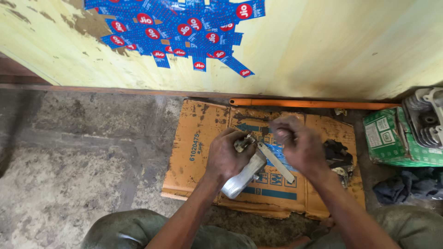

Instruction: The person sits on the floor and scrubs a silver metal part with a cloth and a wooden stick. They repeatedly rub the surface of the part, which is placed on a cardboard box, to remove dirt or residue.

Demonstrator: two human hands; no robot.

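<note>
Both hands grip a metal part over cardboard.

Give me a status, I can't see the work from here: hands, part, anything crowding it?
Left hand grips grey metal part. Right hand holds flat metal tool against it. Dark greasy parts lie close on the cardboard.

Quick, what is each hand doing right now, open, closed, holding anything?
Left hand: closed around a silver-grey cast metal part.
Right hand: closed on the handle of a flat grey metal file, laid against that part.
</note>
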